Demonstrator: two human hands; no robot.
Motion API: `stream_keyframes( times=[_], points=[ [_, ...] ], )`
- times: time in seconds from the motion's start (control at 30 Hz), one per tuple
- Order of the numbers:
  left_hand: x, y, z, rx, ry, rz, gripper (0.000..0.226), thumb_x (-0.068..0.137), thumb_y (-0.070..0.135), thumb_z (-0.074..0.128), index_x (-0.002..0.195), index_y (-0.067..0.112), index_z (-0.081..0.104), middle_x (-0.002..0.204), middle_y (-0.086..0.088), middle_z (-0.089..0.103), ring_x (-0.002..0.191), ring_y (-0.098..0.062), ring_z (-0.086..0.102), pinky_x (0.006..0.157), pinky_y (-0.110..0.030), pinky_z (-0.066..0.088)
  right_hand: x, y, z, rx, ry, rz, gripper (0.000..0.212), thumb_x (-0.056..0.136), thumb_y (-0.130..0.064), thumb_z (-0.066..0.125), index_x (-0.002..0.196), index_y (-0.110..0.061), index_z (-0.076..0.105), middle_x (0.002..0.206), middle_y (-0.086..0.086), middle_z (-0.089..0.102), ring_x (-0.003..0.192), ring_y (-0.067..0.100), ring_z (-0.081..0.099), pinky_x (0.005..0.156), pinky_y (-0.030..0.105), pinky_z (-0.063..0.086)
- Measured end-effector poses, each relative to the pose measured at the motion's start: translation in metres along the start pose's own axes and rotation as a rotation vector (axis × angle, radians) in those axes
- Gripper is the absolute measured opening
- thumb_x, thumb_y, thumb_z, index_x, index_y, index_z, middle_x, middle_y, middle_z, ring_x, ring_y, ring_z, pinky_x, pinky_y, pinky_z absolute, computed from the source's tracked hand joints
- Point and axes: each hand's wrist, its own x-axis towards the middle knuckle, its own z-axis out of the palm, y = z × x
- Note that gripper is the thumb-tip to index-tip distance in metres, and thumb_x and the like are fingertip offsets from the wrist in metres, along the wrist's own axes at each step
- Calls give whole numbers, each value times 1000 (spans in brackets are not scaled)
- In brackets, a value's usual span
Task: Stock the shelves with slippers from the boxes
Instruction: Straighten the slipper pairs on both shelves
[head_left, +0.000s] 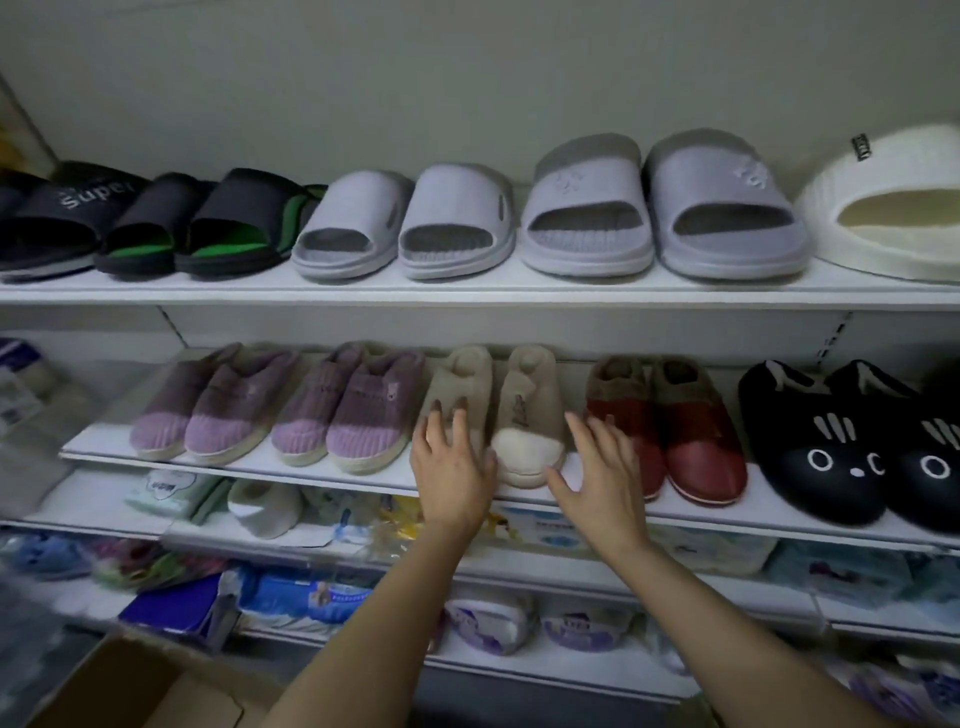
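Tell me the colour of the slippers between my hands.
Beige with cream toes, clearest in the head view.

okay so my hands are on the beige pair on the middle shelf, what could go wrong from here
The right beige corduroy slipper has its cream toe at the front edge of the sloping white middle shelf; a nudge might tip it off. Your open right hand is close to the red padded slippers and could knock them askew. Your open left hand covers the left beige slipper's toe, so its alignment can't be checked.

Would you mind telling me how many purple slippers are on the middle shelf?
4: two pairs side by side at the shelf's left end. None looks hidden.
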Motion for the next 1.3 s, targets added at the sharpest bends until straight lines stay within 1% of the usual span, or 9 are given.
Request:
stream_keyframes(
  times=[0.17,0.27,0.47,0.6,0.73,0.83,0.93,1.07,1.3],
  points=[
    [25,-43,13,37,-101,96,79,83,61,56,147,17,44,150,-26,37,122,-44,43,103,-50,40,16,-31,43,-167,-34,78,72,71,-62,47,123,-15,63,98,16,58,91,40,54,77,46,49],
    [27,-49,23,-19,-132,126,82,81,69,44,148,22,43,149,-24,40,116,-45,47,100,-52,44,17,-42,62,-165,-29,148,73,70,-67,47,122,-20,64,93,16,54,88,38,53,74,45,49],
    [22,-53,28,-47,-91,207,62,74,53,50,119,13,61,118,-26,59,100,-45,56,93,-49,45,11,-46,77,-76,-15,211,64,74,-54,49,121,-11,61,109,23,54,102,41,50,87,46,48],
    [20,-49,14,-36,-194,177,63,81,53,52,133,18,50,132,-22,51,118,-45,47,102,-49,39,11,-45,74,-118,-46,197,71,75,-56,44,131,-13,56,121,21,57,109,40,49,91,44,45],
    [10,-58,-6,-42,-323,160,74,93,51,51,154,22,22,157,-16,22,140,-38,24,116,-44,25,6,-57,69,-141,-39,209,75,73,-55,48,133,-10,53,125,20,56,113,41,49,91,48,45],
    [-3,-75,-22,-66,-272,182,73,92,54,48,153,18,30,160,-16,26,142,-38,29,116,-46,29,-9,-76,68,-133,10,190,76,73,-49,57,137,-10,50,138,18,49,127,40,42,101,53,37],
    [-3,-99,-42,-42,-187,177,70,89,54,40,147,16,43,155,-16,38,136,-38,41,111,-47,38,-15,-103,69,-116,41,139,74,77,-53,46,138,-11,50,143,17,47,133,40,38,105,55,32],
    [11,-144,-72,31,-211,109,68,97,47,48,155,21,25,164,-11,18,147,-34,21,119,-45,23,-13,-144,84,-76,3,50,72,78,-53,42,138,-13,51,140,14,50,129,38,41,102,53,39],
    [25,-245,-105,112,-211,1,69,96,49,50,155,22,26,164,-11,15,148,-35,18,117,-47,25,-17,-216,135,-89,-85,-37,75,73,-36,81,139,-12,52,137,15,55,124,38,49,99,53,44]
  ],
)
